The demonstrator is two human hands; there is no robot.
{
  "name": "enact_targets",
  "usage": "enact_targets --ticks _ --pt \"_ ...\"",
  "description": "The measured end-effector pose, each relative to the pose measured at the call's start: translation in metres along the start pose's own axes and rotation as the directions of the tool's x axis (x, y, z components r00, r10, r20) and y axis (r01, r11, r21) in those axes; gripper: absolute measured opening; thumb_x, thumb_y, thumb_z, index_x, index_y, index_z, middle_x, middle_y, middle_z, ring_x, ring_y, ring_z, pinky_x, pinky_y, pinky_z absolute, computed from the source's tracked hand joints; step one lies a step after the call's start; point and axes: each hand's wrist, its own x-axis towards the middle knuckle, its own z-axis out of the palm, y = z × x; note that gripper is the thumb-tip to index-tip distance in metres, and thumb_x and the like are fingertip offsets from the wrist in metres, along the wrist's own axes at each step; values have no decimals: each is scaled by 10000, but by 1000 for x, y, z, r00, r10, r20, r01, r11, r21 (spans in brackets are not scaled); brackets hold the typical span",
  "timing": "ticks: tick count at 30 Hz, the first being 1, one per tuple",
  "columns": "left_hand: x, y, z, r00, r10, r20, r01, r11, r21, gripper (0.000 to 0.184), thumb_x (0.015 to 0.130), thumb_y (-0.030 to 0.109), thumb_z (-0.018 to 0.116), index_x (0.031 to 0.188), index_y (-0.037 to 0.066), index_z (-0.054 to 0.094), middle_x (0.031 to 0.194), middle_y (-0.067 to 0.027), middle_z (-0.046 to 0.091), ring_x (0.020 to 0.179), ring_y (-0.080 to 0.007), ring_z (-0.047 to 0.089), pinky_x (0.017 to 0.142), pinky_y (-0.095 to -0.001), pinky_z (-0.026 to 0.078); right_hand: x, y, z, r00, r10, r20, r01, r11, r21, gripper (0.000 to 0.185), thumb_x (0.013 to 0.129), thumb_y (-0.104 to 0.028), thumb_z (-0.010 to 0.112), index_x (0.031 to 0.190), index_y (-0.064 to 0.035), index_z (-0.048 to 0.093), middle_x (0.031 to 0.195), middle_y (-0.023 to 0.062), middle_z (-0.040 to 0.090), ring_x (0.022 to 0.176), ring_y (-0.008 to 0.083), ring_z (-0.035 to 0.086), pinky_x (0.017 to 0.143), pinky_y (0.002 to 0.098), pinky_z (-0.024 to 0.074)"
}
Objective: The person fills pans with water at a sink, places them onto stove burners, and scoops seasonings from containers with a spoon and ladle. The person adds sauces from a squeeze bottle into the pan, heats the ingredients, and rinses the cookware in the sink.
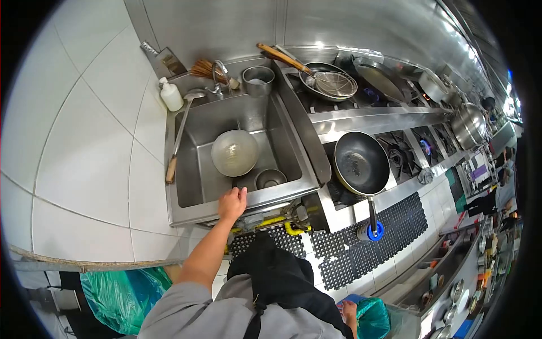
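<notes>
My left hand (pixel 232 204) is closed at the front rim of the steel sink (pixel 189 212), thumb side up. What its fingers hold, if anything, is hidden. Just beyond it, inside the sink, lies a round, shallow metal pan (pixel 235 153) with a wet, shiny inside. A small round metal container (pixel 270 178) sits to its right on the sink floor. Low in the view, my right hand (pixel 348 310) hangs beside my apron, near a green bin bag (pixel 374 318). Its fingers are mostly out of sight, so its grip does not show.
A long-handled ladle (pixel 179 133) rests along the sink's left rim, near a white pump bottle (pixel 171 95). A faucet (pixel 218 79) and steel pot (pixel 258 81) stand behind. On the stove at right sits a black frying pan (pixel 362 163), its handle jutting out; a burner flame (pixel 426 147) burns beyond.
</notes>
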Motion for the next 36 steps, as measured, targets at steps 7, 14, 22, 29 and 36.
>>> enact_targets --ticks 7,14,22,29,36 --pt "-1 -2 -2 1000 21 8 -21 1000 -24 405 942 382 493 759 34 589 789 -152 654 765 -364 620 740 -484 467 0 -24 -8 997 -82 -13 81 991 -103 296 924 -196 528 1131 14 556 865 177 667 643 339 677 514 468 572" --pt "0 -4 0 999 45 4 -45 999 -7 390 939 377 493 772 40 596 802 -144 658 776 -356 619 744 -476 465 2 -8 -12 990 -141 13 141 985 -101 284 896 -196 515 1119 -23 547 885 188 666 681 368 679 541 493 580" --pt "1 -5 3 998 32 47 -32 999 15 391 931 388 499 798 39 617 825 -145 664 818 -356 612 798 -468 446 -34 -3 1 997 -78 -28 75 991 -108 221 883 -168 565 1008 9 611 825 127 674 687 256 652 614 383 550" --pt "19 -17 0 968 -124 217 159 975 -154 358 901 358 585 868 6 640 897 -149 684 815 -324 653 711 -428 494 -100 -63 23 990 -64 -122 51 993 -110 193 872 -143 609 912 37 667 772 74 680 692 158 629 677 287 524" --pt "74 -54 -17 774 -282 566 614 552 -564 363 939 359 594 999 2 619 862 -117 678 722 -172 655 643 -318 522 44 -27 -104 756 -552 -351 600 799 36 189 947 -138 517 1069 -3 565 787 101 639 504 168 575 363 292 452"
